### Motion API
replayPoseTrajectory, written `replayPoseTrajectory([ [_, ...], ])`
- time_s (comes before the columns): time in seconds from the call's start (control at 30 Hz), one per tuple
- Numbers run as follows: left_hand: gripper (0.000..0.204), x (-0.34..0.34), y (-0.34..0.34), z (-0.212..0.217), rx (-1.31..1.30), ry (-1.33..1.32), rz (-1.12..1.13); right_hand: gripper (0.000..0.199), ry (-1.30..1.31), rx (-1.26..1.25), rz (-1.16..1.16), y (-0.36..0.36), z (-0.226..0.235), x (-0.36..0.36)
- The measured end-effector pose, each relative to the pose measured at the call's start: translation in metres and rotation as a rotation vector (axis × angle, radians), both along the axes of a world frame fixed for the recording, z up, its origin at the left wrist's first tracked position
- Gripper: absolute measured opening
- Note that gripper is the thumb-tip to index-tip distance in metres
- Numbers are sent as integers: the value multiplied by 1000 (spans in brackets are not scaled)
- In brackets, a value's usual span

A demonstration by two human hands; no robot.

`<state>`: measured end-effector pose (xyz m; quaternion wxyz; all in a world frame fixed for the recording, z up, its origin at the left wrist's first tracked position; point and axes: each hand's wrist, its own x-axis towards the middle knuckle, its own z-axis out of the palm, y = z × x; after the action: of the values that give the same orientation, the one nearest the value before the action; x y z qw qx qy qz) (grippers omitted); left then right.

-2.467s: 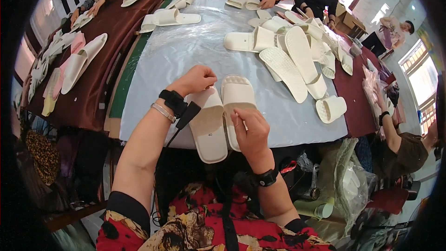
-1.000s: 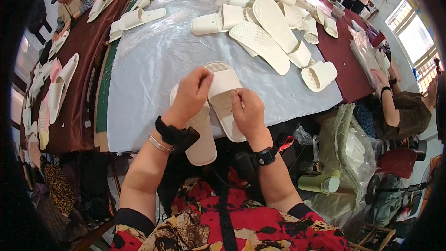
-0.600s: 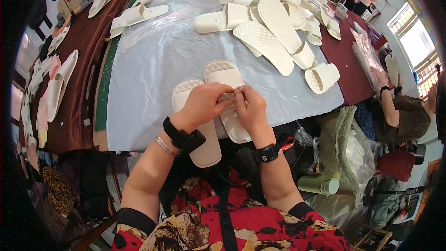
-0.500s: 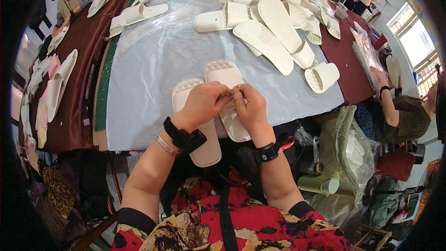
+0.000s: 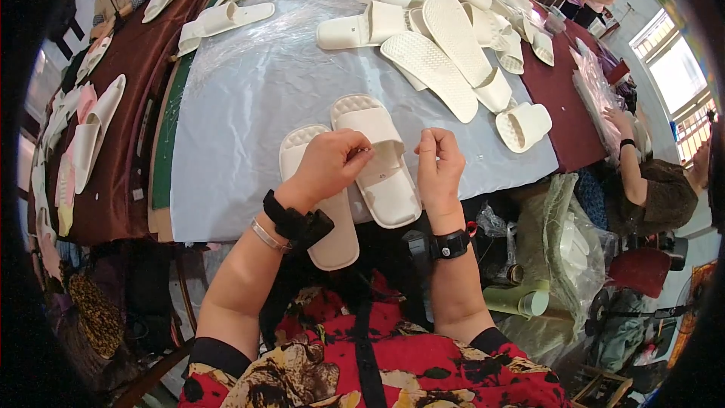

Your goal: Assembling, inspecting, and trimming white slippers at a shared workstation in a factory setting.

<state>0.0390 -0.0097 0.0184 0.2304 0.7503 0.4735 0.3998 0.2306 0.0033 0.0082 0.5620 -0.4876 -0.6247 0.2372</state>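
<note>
Two cream slide slippers lie side by side, toes away from me, at the table's near edge. My left hand [image 5: 332, 160] hovers over the left slipper [image 5: 336, 242], thumb and forefinger pinched together; whatever is between them is too small to make out. Just right of the right slipper [image 5: 389, 193], my right hand [image 5: 440, 165] is raised with curled fingers and the thumb pressed against them. Anything in that hand is hidden. A gap separates my two hands, and the right slipper's strap and insole show between them.
A heap of cream slippers [image 5: 453, 53] lies at the back right of the plastic-covered table [image 5: 249, 121]. More slippers [image 5: 98, 132] rest on a brown cloth at left. Below the table's right side are a green bottle [image 5: 521, 298] and a plastic sack [image 5: 555, 257]. Co-workers' hands [image 5: 619, 125] are around the tables.
My hands have parted: the right one moved right, away from the left, which stayed nearly in place. The right slipper's insole has come into sight.
</note>
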Motion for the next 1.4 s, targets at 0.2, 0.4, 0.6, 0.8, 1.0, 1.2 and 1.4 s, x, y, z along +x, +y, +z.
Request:
replayPoseTrajectory([
  [0.2, 13, 6, 0, 1, -25, 25, -34, 10, -90, 26, -29, -2, -14, 9],
  [0.4, 13, -1, 4, -10, -89, 10, 38, 9, -189, 326, 176, -34, 3, -23],
  [0.6, 13, -2, 9, -13, -190, -24, 30, 15, -347, 376, 732, -126, -21, -47],
  [0.8, 14, -2, 12, -16, -221, -57, 17, 14, -558, 128, 716, -130, -56, -7],
  [1.0, 14, -12, 9, -18, -214, -11, 19, 14, -803, 1, 247, -103, -69, 102],
  [1.2, 15, -8, 15, -19, -233, -35, 6, 16, -1208, -669, 96, -146, -159, 197],
  [1.4, 15, -5, 12, -20, -212, -100, 15, 26, -1126, -884, 175, -182, -191, 173],
])
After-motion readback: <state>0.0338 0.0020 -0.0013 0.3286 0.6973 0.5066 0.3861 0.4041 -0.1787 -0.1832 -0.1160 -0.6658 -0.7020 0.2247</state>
